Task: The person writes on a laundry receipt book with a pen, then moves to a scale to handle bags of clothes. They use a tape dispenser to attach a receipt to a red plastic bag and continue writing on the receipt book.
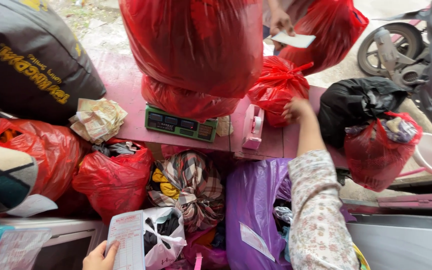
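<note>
Pinched at its lower edge, a printed receipt slip (128, 241) is held by the left hand (98, 256) at the bottom of the view, above a white plastic bag (168, 235) of dark clothes. Stretched forward in a floral sleeve (318, 215), the right hand (296, 109) is closed on the side of a small red knotted bag (276, 87) that sits on the pink desk (121, 85), just right of a green weighing scale (180, 123). A large red bag (196, 45) is carried on that scale, with a pink tape dispenser (252, 127) beside it and a pile of banknotes (97, 119) to the left. Below the desk, a purple bag (253, 200), a plaid cloth bundle (188, 182) and more red bags (113, 180) are packed close together. Across the desk, a white paper (293, 40) is held by another person's hand (279, 22).

For a clean grasp, the small bag is probably best taken by its knotted neck rather than its slippery side, and lifted clear of the big bag so the scale is not nudged. The slip is best kept flat and away from the bags.
</note>
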